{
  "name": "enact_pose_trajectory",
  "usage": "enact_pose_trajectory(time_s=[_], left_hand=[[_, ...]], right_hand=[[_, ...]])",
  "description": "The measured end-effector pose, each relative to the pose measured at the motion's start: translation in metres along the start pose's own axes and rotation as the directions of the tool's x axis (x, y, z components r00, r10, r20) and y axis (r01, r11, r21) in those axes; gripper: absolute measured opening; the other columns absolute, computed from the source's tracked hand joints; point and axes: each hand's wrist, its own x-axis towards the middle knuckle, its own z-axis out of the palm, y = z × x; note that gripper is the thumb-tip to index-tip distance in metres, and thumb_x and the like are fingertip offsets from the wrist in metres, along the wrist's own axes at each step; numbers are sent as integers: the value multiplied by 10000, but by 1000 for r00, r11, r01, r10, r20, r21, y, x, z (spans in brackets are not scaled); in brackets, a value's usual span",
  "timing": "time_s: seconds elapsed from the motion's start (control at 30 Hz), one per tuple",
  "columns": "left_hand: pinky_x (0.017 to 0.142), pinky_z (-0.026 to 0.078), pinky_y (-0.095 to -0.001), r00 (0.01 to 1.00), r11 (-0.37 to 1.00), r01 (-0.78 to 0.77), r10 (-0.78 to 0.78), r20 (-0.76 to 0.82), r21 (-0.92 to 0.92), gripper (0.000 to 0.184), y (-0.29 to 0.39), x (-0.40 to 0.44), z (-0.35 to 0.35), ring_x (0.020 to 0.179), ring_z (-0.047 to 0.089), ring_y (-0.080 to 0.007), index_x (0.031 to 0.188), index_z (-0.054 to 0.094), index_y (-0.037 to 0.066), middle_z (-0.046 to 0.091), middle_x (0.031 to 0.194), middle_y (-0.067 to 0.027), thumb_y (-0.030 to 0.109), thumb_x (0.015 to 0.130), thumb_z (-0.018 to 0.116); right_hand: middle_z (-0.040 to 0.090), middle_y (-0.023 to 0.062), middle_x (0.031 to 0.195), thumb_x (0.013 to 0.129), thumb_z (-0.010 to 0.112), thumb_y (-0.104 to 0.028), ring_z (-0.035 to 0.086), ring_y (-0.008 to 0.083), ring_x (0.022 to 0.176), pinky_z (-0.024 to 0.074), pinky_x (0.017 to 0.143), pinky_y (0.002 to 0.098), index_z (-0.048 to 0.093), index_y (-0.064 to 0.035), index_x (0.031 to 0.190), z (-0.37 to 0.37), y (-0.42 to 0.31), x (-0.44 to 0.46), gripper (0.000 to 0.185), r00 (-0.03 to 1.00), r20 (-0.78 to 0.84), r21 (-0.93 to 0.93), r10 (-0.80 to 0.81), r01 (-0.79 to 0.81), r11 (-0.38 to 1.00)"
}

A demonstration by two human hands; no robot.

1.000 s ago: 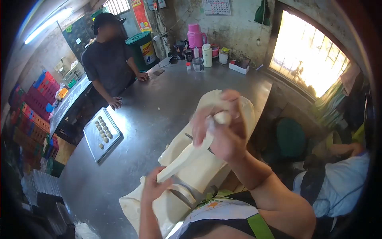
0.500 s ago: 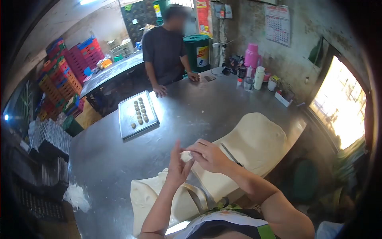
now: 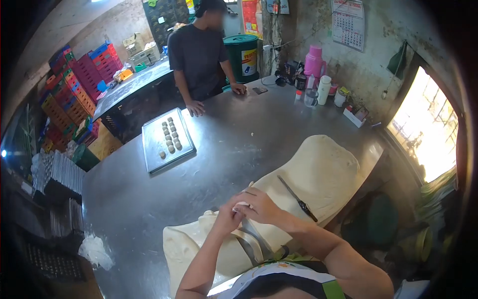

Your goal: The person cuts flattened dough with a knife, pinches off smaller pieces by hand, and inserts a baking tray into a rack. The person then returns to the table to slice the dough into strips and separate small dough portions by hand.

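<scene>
My left hand [image 3: 226,219] and my right hand [image 3: 258,205] meet over the dough, closed around a small pale dough piece [image 3: 242,205] that shows between the fingers. Beneath them a large sheet of dough [image 3: 318,172] stretches along the table's near edge, cut and folded toward the left. A knife with a dark handle [image 3: 303,205] lies on the sheet, right of my hands. Several small dough balls [image 3: 171,134] sit in rows on a metal tray [image 3: 153,134] at the back left, with one ball apart near its front.
Across the metal table [image 3: 209,164] stands a person [image 3: 199,60] with both hands on its edge. A pink thermos [image 3: 313,62], bottles and jars stand at the back right. White flour [image 3: 96,251] lies at the left edge. Stacked crates [image 3: 94,70] are behind.
My hands have come together around the dough piece, down and left from where the right hand was raised. The long dough strip no longer stretches between them. The view has shifted.
</scene>
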Motion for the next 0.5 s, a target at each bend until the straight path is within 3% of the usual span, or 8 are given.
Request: enact_pose_trajectory(time_s=[0.13, 0.17, 0.23, 0.27, 0.37, 0.4, 0.47, 0.5], left_hand=[[661, 523, -395, 997, 997, 8, -14, -78, -75, 300, 22, -2, 8, 695, 667, -319, 1088, 651, 32, 657, 766, -189, -30, 798, 604], [695, 525, -390, 997, 985, 66, -71, 26, 160, 323, 16, -7, 11, 739, 674, -306, 1107, 651, 33, 668, 797, -180, -36, 796, 596], [763, 529, -379, 958, 792, 82, -231, 173, 604, 369, 8, -16, 14, 825, 688, -281, 1144, 653, 34, 689, 858, -164, -49, 792, 579], [763, 529, -379, 958, 793, 64, -218, 184, 605, 369, 7, -18, 14, 825, 688, -281, 1144, 653, 34, 689, 858, -164, -49, 792, 579], [726, 527, -342, 977, 972, -206, 199, 71, 109, 334, 12, -37, 8, 778, 651, -175, 1187, 632, 2, 678, 854, -61, 53, 857, 619], [726, 527, -342, 972, 967, -230, 224, 64, 105, 334, 4, -21, 4, 778, 651, -175, 1187, 632, 2, 678, 854, -61, 53, 857, 619], [809, 515, -339, 958, 990, -43, 78, -276, 131, 376, -14, -17, -7, 890, 650, -211, 1228, 608, 14, 685, 996, -104, 69, 856, 629], [809, 515, -339, 958, 989, -48, 85, -276, 138, 376, -14, -15, -8, 890, 650, -211, 1228, 608, 14, 685, 996, -104, 69, 856, 629]], right_hand=[[624, 153, 928, 814, 732, -295, 609, 356, 846, 491, 708, 430, 648, -84, 1001, 17, 10, -14, 294, 993, -91, 35, 70, -67, 997], [628, 159, 945, 814, 731, -310, 613, 359, 865, 495, 720, 427, 647, -81, 1007, 22, 21, -20, 310, 982, -7, 0, 186, -186, 982], [636, 170, 980, 816, 729, -340, 621, 365, 903, 503, 743, 421, 646, -75, 1018, 28, 45, -24, 343, 902, 138, -97, 409, -399, 912], [636, 170, 980, 816, 729, -340, 621, 365, 903, 503, 743, 421, 646, -75, 1018, 26, 61, -22, 343, 903, 121, -103, 412, -401, 910], [649, 161, 1031, 819, 712, -322, 619, 375, 967, 489, 903, 441, 628, -66, 1028, 13, 80, -20, 341, 783, 42, -234, 620, -596, 768], [649, 161, 1031, 819, 712, -322, 619, 375, 967, 489, 903, 441, 628, -66, 1028, 6, 77, -9, 341, 793, 27, -249, 609, -584, 772], [628, 178, 1086, 826, 701, -323, 599, 381, 1015, 484, 895, 431, 624, -72, 1053, 22, 44, -11, 347, 982, -70, -64, 175, -179, 982], [628, 178, 1086, 826, 701, -323, 599, 381, 1015, 484, 895, 431, 624, -72, 1053, 25, 32, -7, 347, 983, -77, -62, 169, -174, 983]])
